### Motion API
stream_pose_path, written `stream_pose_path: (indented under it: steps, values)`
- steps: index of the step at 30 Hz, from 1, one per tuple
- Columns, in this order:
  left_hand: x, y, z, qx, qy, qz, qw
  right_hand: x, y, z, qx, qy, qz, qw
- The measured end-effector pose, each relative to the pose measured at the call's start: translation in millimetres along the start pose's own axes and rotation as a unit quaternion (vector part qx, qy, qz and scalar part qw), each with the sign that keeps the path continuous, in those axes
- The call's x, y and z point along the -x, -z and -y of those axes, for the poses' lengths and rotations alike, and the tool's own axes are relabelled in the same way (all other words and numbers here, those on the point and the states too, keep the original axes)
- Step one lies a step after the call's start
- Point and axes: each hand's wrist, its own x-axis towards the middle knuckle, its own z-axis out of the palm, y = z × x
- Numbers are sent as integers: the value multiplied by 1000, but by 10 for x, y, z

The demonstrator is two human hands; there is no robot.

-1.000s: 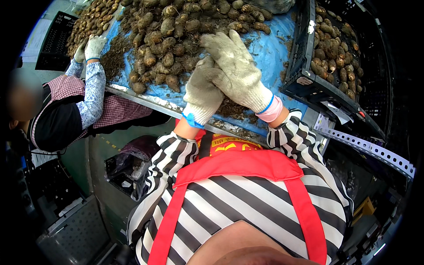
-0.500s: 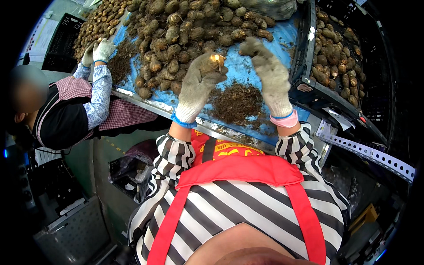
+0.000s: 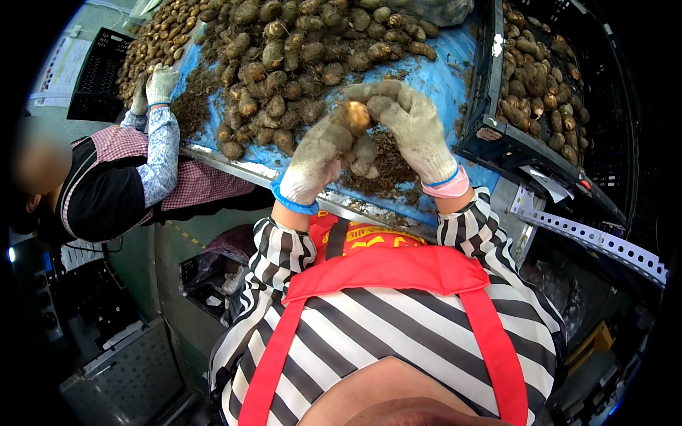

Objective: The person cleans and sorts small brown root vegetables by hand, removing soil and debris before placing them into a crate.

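At the upper middle, your left hand [image 3: 320, 153] holds a brown root [image 3: 357, 117]. Grip it snugly, not hard. Your right hand [image 3: 412, 124] curls beside it; I can't tell its grip.

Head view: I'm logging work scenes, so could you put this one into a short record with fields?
Left hand: gloved, holding a tuber
Right hand: gloved, fingers bent at the tuber; contact unclear
Tuber: brown, pale patch showing
Pile: on a blue sheet
Scraps: brown, on the sheet
Crate: black, right, holding tubers
Co-worker: left, gloved hands at another pile
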Motion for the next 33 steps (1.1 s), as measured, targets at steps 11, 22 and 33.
stream_pose_path:
  steps: [11,22,33]
  values:
    - [-11,-48,42,-152,-8,-97,984,-177,21,37,202,229,17,952]
    - [-97,-12,-79,-112,-123,-99,981,59,248,-210,188,72,14,979]
    - [-88,-195,-104,-262,-96,-153,948,-38,-6,80,152,24,-17,988]
